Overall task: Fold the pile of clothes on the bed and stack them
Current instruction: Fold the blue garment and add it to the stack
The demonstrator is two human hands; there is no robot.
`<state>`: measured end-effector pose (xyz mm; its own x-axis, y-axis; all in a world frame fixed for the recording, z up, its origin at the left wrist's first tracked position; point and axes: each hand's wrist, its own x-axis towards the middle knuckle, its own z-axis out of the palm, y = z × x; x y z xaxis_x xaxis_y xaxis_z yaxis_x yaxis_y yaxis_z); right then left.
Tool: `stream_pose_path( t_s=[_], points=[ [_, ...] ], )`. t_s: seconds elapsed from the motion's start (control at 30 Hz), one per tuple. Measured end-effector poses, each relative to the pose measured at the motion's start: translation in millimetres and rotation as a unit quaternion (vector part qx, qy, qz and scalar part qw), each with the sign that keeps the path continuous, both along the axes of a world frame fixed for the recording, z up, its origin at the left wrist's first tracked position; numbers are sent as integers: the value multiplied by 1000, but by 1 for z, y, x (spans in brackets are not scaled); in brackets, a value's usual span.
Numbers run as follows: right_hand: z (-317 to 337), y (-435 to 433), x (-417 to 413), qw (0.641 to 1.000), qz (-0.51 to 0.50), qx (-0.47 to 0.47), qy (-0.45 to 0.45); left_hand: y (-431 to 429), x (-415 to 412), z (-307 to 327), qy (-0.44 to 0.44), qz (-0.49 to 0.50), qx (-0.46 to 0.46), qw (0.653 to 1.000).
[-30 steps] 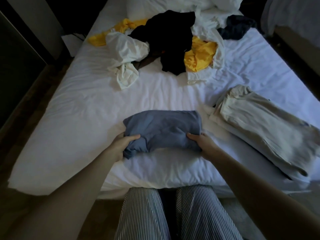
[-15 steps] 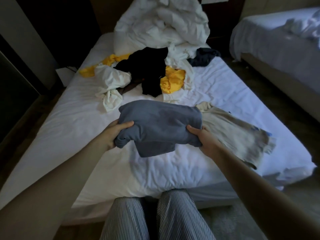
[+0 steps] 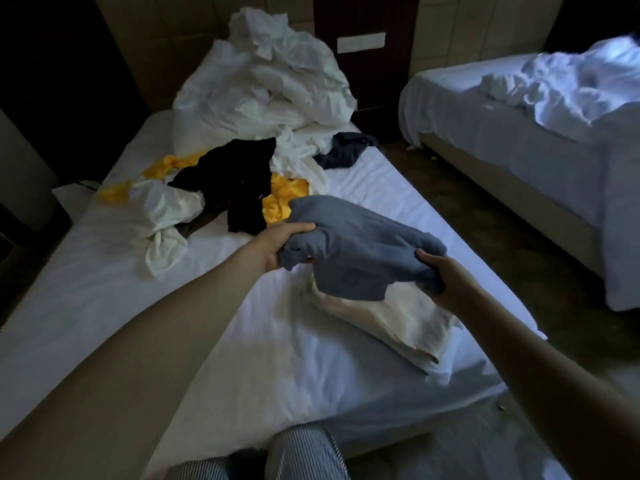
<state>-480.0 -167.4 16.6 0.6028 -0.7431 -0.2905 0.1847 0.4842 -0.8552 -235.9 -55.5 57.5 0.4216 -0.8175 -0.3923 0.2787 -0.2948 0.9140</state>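
Hands both raised over bed (image 3: 242,341); between them we hold folded blue garment (image 3: 360,251), lifted clear of sheet. Our left hand (image 3: 277,245) grips garment's left end, fingers curled tight round bunched cloth, thumb on top. Our right hand (image 3: 446,282) pinches right end, thumb over, fingers tucked under cloth and hidden. Blue garment hangs above folded cream garment (image 3: 398,320) lying near bed's right edge. Unfolded pile (image 3: 242,188) of black, yellow, white pieces sits mid-bed. Crumpled white bedding (image 3: 277,81) at bed's head. Second bed (image 3: 519,133) stands right of bed, across floor gap.
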Motion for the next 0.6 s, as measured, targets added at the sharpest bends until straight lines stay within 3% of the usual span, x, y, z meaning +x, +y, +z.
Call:
stream_pose_path(
  t_s=[0.13,0.23,0.33,0.43,0.5,0.53,0.6],
  points=[
    [19,-22,-17,998,-56,28,12,-45,-22,15,-5,-27,-9,1000],
    [27,-37,-30,995,-91,31,-29,-69,-33,27,-13,-48,-36,998],
    [19,-41,-36,994,-97,42,-30,-80,-29,10,-32,-67,-45,996],
    [-24,-29,-40,994,-77,76,33,-71,-15,-46,-108,-71,58,990],
    [-66,-12,-43,982,-48,102,149,-56,-11,-82,-206,-85,180,958],
    [-85,-5,-44,972,-47,111,203,-50,-10,-98,-239,-87,203,946],
    [-107,3,-45,966,-78,139,202,-45,-13,-115,-265,-68,186,944]
  ],
)
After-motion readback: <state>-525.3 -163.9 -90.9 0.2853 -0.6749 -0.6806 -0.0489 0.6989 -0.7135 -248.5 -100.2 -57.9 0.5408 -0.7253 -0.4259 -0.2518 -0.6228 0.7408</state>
